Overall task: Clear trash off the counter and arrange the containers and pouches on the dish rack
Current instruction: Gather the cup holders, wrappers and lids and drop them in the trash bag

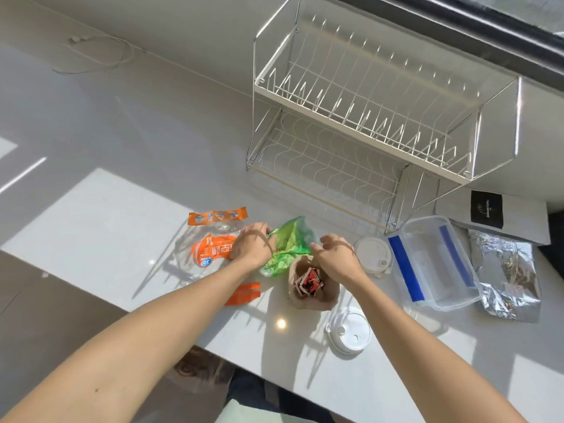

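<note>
A crumpled green plastic bag [287, 245] lies on the white counter [106, 209], held between both hands. My left hand [253, 244] grips its left edge, and my right hand [334, 254] curls over its right side. Just below stands a brown paper cup [314, 297] with red and white scraps inside. A clear wrapper with orange print [210, 239] lies under my left hand. The white two-tier dish rack [366, 117] stands behind. A clear container with blue clips [433, 264], a silver foil pouch [506, 276] and a grey pouch with a black label [500, 215] sit at right.
Two white round lids lie on the counter, one beside the container [374, 254] and one near the front edge [349, 334]. A thin cord [100, 56] lies at the far left by the wall. The counter's front edge runs diagonally below my arms.
</note>
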